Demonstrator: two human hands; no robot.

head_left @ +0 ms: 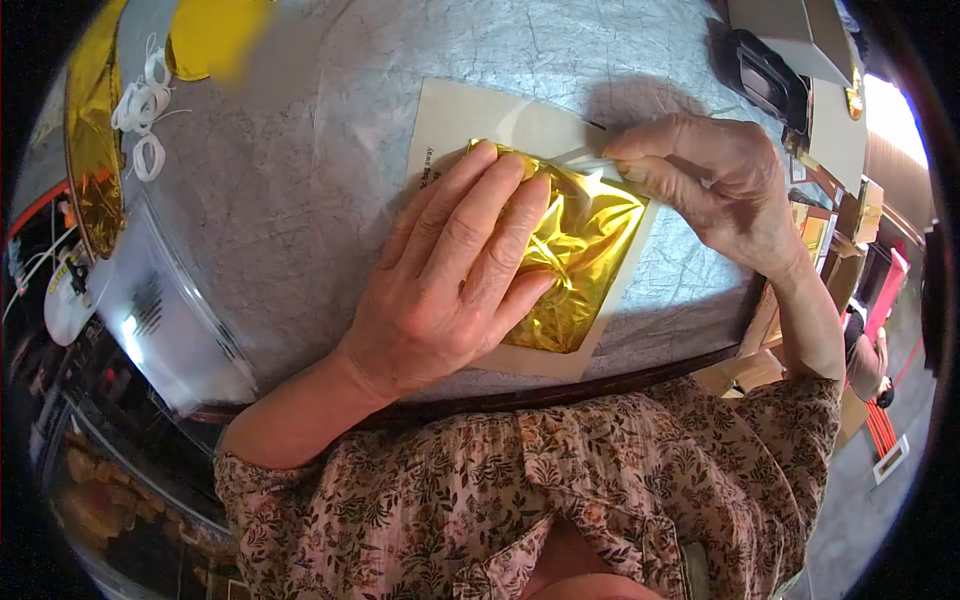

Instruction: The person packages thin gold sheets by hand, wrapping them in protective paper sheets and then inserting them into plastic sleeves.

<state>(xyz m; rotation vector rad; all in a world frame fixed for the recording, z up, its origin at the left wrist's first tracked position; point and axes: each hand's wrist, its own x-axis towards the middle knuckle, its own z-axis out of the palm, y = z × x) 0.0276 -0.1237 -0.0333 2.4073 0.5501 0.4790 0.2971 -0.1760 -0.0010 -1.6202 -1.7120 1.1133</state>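
Observation:
A shiny gold foil sheet, creased all over, lies on a beige card with printed text at its left edge. Pressing flat on the foil's left part is my left hand, its fingers stretched out and the thumb a little apart. At the foil's upper right corner my right hand is closed, thumb and forefinger pinched together. A thin pale strip appears to run to those fingertips, but what they hold is too small to make out. A short dark line shows on the card just left of them.
Grey cloth covers the table. White string coils, a yellow round piece and a gold strip are at the left, above a clear plastic box. A black tray and cartons stand right. A person is farther right.

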